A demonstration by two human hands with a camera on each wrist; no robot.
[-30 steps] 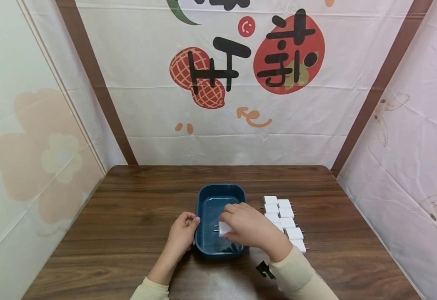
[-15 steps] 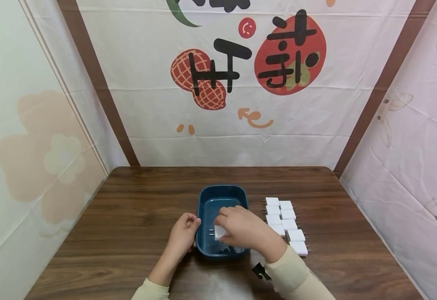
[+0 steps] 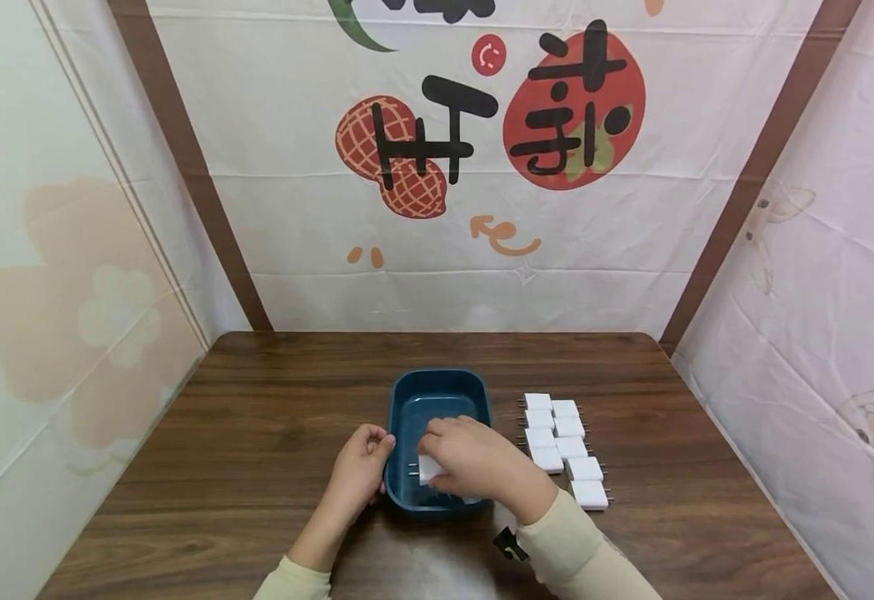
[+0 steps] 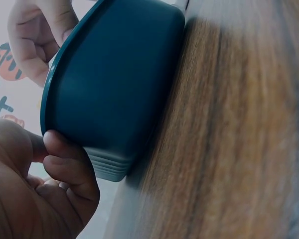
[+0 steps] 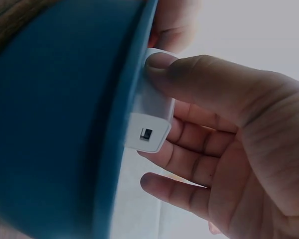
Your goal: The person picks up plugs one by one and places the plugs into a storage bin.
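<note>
A deep blue plastic bin [image 3: 440, 386] with rounded corners stands on the table, its outer wall [image 4: 109, 84] filling much of the left wrist view. At its left side, my left hand [image 3: 360, 463] pinches the rim, curled fingers [image 4: 70, 172] against the outside. My right hand [image 3: 474, 460] reaches over the bin from the right and holds a white USB charger plug [image 3: 429, 469] by its sides, two metal prongs pointing left. In the right wrist view, the thumb presses on the charger [image 5: 152, 107], whose USB port faces the camera; the bin's rim hides its far part.
Several more white charger plugs [image 3: 571, 447] lie in two columns on the wooden table [image 3: 279, 400], right of the bin. A small black piece [image 3: 510, 544] sits by the right sleeve. Printed cloth walls [image 3: 302, 208] enclose the table at the back and sides.
My right hand has moved left and slightly nearer me over the bin, carrying the charger plug. The left hand stays at the bin's rim.
</note>
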